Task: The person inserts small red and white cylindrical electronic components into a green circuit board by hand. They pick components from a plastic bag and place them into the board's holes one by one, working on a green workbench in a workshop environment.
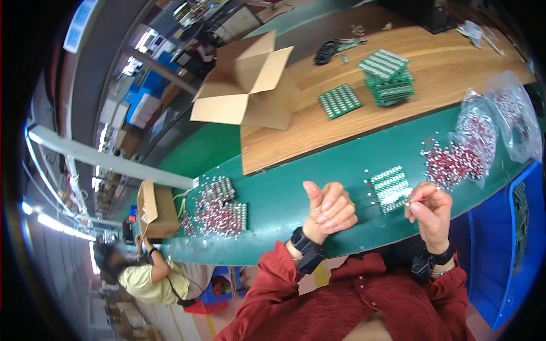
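My right hand (432, 213) pinches a small, pale-ended wire lead (408, 203) between thumb and forefinger, at the right edge of a green circuit board panel (389, 189). That panel lies flat on the green table, with rows of white parts and several red leads sticking out at its left edge. Left of the panel, my left hand (333, 209) hovers over the table with fingers curled in and thumb raised; whatever is inside the fingers is hidden. A heap of red leads with white ends (452, 165) spreads beyond my right hand, spilling from a clear plastic bag (479, 128).
On the wooden board (307, 139) sit an open cardboard box (267, 102), a stack of green panels (388, 82) and a single panel (340, 101). Wired panels (227, 213) pile at left. A blue bin (500, 244) stands at right. A co-worker (151, 275) sits at far left by another box (156, 210).
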{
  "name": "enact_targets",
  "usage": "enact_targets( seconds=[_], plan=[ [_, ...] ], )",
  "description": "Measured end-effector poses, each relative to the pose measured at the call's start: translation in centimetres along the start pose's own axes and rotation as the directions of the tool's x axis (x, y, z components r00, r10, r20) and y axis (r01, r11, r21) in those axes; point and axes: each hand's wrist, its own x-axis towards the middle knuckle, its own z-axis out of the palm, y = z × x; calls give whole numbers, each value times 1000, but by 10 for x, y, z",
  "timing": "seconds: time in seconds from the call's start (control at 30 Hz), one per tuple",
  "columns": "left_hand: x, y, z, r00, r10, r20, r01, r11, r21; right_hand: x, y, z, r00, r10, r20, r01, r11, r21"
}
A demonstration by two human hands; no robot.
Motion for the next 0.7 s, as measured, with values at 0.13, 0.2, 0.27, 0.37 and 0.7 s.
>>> enact_targets(
  seconds=[0.13, 0.2, 0.27, 0.37, 0.7],
  plan=[
    [1, -2, -1, 975, -57, 213, 63, 998, -21, -1, 3, 0, 1000, 11, 18, -11, 1000, -14],
    [-1, -3, -4, 969, -55, 242, 68, 997, -46, 0, 3, 1, 1000, 13, 20, -13, 1000, -11],
    [-2, -3, -7, 958, -68, 278, 89, 994, -64, 0, 2, 1, 1000, 16, 16, -15, 1000, -15],
    [0, -2, -7, 960, -76, 270, 90, 995, -42, 1, 3, 0, 999, 12, 29, -11, 1000, -28],
    [-2, -1, -16, 945, -83, 316, 113, 990, -78, 0, 4, 2, 998, 51, 20, -49, 995, -86]
  ],
)
